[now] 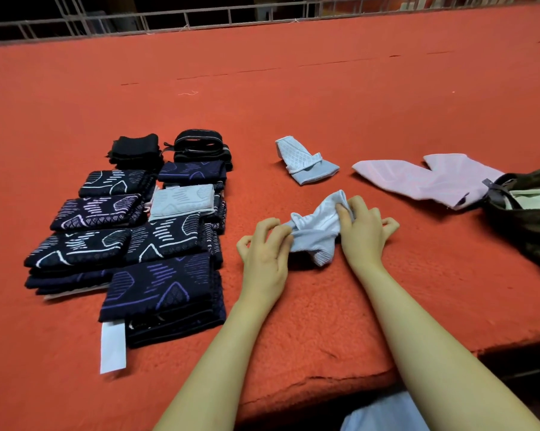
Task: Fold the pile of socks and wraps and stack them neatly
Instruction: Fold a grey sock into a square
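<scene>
A crumpled pale blue sock (pixel 317 231) lies on the red table (pixel 293 104) in front of me. My left hand (pixel 265 244) pinches its left end, and my right hand (pixel 363 230) grips its right side with curled fingers. Another pale blue sock (pixel 306 163) lies loose behind it. A pink wrap (pixel 424 178) is spread flat at the right. To the left stand stacks of folded dark patterned socks (pixel 160 281), with one folded pale blue sock (pixel 183 200) on top of a stack. Folded black pieces (pixel 135 150) and a rolled black wrap (pixel 200 144) sit behind the stacks.
A dark camouflage bag (pixel 527 213) lies open at the right edge, partly on the pink wrap. A white label (pixel 112 346) sticks out from under the nearest stack. A metal railing (pixel 169 20) runs along the table's far edge. The table's front edge (pixel 324 387) is close to me.
</scene>
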The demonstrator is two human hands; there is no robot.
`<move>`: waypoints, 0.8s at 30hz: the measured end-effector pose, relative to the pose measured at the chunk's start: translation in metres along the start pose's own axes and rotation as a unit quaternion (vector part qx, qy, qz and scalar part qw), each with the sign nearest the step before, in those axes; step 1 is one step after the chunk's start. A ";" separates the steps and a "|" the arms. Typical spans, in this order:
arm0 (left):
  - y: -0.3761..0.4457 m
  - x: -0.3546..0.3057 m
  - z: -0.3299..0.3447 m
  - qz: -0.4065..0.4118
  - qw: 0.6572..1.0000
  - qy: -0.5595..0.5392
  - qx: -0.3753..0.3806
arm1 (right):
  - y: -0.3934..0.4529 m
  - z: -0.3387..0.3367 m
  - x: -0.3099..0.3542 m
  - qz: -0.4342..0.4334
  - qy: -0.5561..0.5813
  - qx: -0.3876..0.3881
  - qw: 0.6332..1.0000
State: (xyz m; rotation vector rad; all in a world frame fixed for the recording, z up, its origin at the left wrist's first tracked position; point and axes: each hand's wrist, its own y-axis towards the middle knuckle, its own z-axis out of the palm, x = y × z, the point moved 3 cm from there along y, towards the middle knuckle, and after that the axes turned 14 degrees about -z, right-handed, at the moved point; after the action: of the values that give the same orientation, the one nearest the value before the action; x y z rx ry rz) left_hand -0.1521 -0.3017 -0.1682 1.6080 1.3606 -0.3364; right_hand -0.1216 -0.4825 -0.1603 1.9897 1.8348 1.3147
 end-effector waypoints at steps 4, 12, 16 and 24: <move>0.001 0.002 -0.005 -0.036 0.998 -0.009 -0.056 | 0.004 0.004 -0.002 0.008 -0.073 0.004 0.997; 0.002 0.001 -0.014 -0.074 0.989 -0.017 -0.127 | 0.005 0.005 -0.007 0.080 -0.103 0.033 0.991; 0.003 0.002 -0.010 -0.057 0.993 0.028 -0.103 | 0.003 0.005 -0.007 0.084 -0.088 0.036 0.992; -0.001 -0.013 -0.005 0.078 0.989 0.100 -0.078 | -0.011 -0.003 0.009 -0.121 0.020 -0.015 0.992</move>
State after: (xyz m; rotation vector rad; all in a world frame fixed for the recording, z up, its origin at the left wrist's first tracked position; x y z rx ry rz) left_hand -0.1587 -0.3053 -0.1569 1.6375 1.3627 0.0254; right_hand -0.1327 -0.4735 -0.1602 1.6728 1.9873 1.3071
